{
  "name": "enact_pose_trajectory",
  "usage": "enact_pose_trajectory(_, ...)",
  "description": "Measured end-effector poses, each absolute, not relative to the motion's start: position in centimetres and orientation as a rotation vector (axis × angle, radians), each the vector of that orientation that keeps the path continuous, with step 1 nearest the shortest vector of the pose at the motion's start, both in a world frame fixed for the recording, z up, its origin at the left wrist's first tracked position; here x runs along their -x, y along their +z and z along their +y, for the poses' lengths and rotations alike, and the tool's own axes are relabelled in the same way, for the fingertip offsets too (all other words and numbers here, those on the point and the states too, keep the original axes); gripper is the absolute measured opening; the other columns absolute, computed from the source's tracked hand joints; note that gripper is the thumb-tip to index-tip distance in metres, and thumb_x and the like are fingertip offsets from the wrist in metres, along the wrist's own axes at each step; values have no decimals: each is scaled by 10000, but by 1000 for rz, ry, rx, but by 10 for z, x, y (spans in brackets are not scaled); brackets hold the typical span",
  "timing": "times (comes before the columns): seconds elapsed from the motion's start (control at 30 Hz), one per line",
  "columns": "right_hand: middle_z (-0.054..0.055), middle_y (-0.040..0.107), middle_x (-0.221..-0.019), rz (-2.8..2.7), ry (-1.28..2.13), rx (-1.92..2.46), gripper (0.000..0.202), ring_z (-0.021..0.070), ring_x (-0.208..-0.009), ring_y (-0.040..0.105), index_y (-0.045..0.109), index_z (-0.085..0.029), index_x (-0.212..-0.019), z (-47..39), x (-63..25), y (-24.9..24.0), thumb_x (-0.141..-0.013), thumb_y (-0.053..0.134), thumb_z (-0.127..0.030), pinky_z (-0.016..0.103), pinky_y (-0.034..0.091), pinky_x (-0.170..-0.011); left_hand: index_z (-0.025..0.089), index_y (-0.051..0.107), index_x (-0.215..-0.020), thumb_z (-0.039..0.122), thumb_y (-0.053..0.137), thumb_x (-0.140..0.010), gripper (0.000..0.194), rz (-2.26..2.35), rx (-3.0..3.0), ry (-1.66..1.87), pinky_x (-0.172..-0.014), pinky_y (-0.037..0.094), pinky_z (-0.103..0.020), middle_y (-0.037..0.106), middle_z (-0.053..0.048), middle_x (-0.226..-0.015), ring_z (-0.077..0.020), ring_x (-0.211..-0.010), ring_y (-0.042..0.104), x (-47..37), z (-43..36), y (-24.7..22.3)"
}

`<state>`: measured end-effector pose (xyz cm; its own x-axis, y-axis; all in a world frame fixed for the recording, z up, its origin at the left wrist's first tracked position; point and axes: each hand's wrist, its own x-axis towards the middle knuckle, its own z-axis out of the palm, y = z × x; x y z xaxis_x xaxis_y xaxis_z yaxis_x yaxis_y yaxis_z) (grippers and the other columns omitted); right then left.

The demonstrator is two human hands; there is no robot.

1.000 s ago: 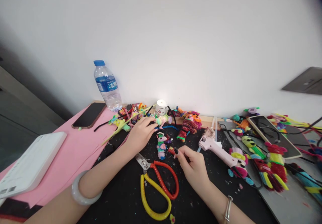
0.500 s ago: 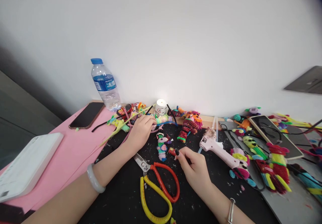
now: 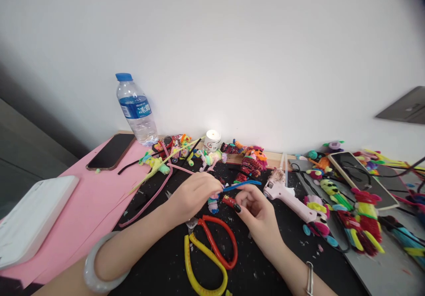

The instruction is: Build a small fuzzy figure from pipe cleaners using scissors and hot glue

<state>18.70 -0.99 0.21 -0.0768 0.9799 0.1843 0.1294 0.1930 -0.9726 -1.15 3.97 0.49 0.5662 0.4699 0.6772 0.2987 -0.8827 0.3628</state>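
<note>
My left hand (image 3: 195, 195) is closed on one end of a blue pipe cleaner (image 3: 244, 185), which points right across my right fingers. My right hand (image 3: 257, 212) pinches a small red piece (image 3: 228, 200) with a gold-coloured patch between thumb and fingers. Under my left fingertips, partly hidden, lies a small pastel pipe-cleaner figure (image 3: 213, 205). Scissors with one red and one yellow handle (image 3: 212, 254) rest on the black mat just below my hands, their blades mostly covered by my left hand.
A pink glue gun (image 3: 292, 203) lies to the right, beside several colourful figures (image 3: 368, 216) and a phone (image 3: 361, 181). At the left are a water bottle (image 3: 137, 112), a dark phone (image 3: 111, 151) and a white box (image 3: 36, 218). A white cup (image 3: 212, 141) stands by the wall.
My left hand has come right and down from the back of the mat, bringing the blue pipe cleaner to my right hand. The red piece stays in my right hand.
</note>
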Motion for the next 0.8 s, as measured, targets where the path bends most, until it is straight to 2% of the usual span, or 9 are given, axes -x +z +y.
enact_pose_trajectory(0.13, -8, 578, -681, -1280, 1146, 1079, 194, 124, -573, 495, 609, -196, -917, -8, -187, 2, -767, 660, -308, 225, 388, -508, 148, 567, -999, 57, 415, -891, 206, 531, -2629, 1101, -925, 441, -328, 678, -87, -965, -163, -950, 596, 5, 31, 8)
enact_pose_trajectory(0.27, 3, 596, -627, -1162, 1209, 1122, 176, 105, -483, 461, 610, -179, -789, -7, -187, -1, -797, 633, -353, 207, 336, -424, 165, 568, -1006, 104, 439, -900, 178, 638, -2600, 1137, -904, 441, -314, 677, -68, -945, -159, -930, 596, 6, 33, 7)
enact_pose_trajectory(0.37, -10, 567, -578, -1096, 1132, 1179, 212, 97, -452, 427, 591, -175, -804, -6, -188, -2, -801, 627, -384, 197, 291, -393, 176, 569, -871, 161, 450, -907, 126, 962, -2486, 1223, -770, 456, -276, 643, -38, -800, -148, -787, 586, 13, 40, 6)
enact_pose_trajectory(0.47, -36, 508, -517, -1094, 1061, 1217, 232, 87, -427, 383, 585, -173, -796, -6, -188, 1, -790, 638, -398, 194, 268, -382, 179, 510, -726, 187, 436, -906, 195, 1240, -2415, 1136, -611, 399, -247, 545, 2, -655, -127, -617, 515, 22, 47, 6)
enact_pose_trajectory(0.63, -34, 509, -512, -1126, 1023, 1242, 236, 90, -422, 386, 583, -170, -809, -7, -187, 3, -786, 634, -399, 200, 286, -377, 192, 419, -597, 273, 396, -915, 329, 1360, -2427, 883, -527, 286, -249, 435, 33, -540, -122, -513, 427, 26, 49, 7)
enact_pose_trajectory(0.7, -36, 507, -508, -1146, 1005, 1240, 222, 92, -425, 400, 589, -169, -831, -7, -187, 2, -796, 621, -386, 200, 310, -383, 193, 426, -609, 308, 391, -914, 327, 1394, -2361, 772, -515, 273, -246, 448, 37, -527, -123, -497, 434, 24, 46, 9)
enact_pose_trajectory(0.8, -36, 513, -514, -1179, 959, 1238, 197, 97, -436, 428, 598, -171, -848, -8, -187, 1, -801, 611, -362, 199, 348, -397, 208, 470, -737, 409, 481, -859, 235, 1424, -2213, 631, -491, 278, -236, 509, 46, -544, -137, -497, 481, 20, 42, 11)
